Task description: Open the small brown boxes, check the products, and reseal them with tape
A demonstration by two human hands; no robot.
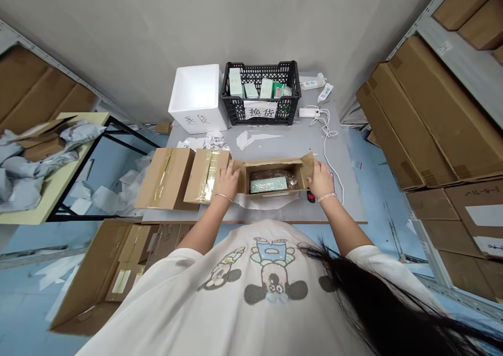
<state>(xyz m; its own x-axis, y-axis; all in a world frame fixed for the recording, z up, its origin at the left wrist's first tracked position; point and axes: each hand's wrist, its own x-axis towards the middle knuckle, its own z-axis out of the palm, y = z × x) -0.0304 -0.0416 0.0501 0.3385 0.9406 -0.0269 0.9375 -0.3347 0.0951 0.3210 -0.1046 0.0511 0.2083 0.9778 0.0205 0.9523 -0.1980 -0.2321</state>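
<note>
In the head view, the open carton [272, 162] stands near the front edge of the table [294, 142], slightly right of middle. The right hand [322, 179] holds the right flap [307, 166]; the left hand [228, 180] bends its fingers at the left flap [241, 176], but I cannot tell if they pinch. A strong pull could tear a flap. The sealed carton [201, 184] crowds the left hand; a white cable [326, 147] lies toward the right edge.
</note>
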